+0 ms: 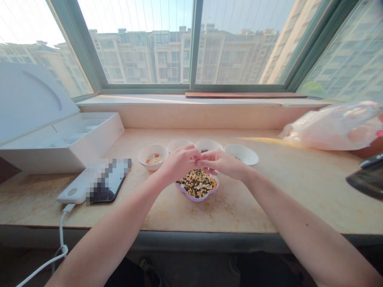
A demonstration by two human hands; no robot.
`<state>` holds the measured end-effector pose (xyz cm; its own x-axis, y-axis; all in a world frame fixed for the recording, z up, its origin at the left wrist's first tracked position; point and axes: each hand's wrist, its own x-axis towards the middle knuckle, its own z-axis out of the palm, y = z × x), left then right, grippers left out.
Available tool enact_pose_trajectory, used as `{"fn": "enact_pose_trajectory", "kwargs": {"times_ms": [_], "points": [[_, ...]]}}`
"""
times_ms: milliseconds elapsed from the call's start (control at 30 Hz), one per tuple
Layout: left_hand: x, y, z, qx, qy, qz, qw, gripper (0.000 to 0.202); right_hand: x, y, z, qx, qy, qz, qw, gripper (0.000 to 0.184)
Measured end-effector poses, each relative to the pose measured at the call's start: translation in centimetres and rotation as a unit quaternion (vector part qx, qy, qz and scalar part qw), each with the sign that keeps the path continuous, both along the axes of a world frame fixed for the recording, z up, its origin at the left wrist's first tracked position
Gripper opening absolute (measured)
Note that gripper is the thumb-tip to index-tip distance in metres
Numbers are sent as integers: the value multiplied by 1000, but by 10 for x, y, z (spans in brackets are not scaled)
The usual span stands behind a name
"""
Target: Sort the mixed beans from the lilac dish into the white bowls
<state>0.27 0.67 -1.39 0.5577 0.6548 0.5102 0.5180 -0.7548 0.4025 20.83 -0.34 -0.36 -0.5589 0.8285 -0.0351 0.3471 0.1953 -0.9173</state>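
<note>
Over to the head view, and the left hand (178,163) and right hand (221,164) meet right above a lilac flower-shaped dish (197,197) heaped with mixed beans and seeds (196,183)! Both grips are pressed together at the fingertips; whether they pinch anything is too small to tell. Just behind: a white bowl of flaked nuts (152,156), two more white bowls (179,144), and a white dish (241,154), all on the stone surface (257,203).
</note>
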Motion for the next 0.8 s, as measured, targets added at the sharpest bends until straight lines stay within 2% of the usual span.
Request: {"fn": "enact_pose_trajectory", "kwargs": {"times_ms": [133,267,367,433,500,567,667,800], "points": [[1,0,0,7,-15,9,1000,10,-7,1,-6,-13,53,-44,998,52],[3,-1,-2,-18,-29,22,999,6,-5,5,-8,21,29,-80,996,54],[4,-3,-4,-57,-32,52,996,30,1,9,-10,99,-30,-142,984,49],[4,-4,-3,-69,0,68,995,27,6,14,-12,179,-74,-191,962,38],[3,-6,-1,-66,61,46,995,13,11,18,-13,249,-110,-229,935,27],[2,-8,2,-58,128,-9,990,7,15,21,-13,295,-138,-259,910,23],[2,-9,4,-62,198,-93,974,13,20,25,-14,336,-180,-278,881,25],[3,-6,2,-89,226,-127,962,26,24,27,-17,350,-245,-255,868,28]]}}
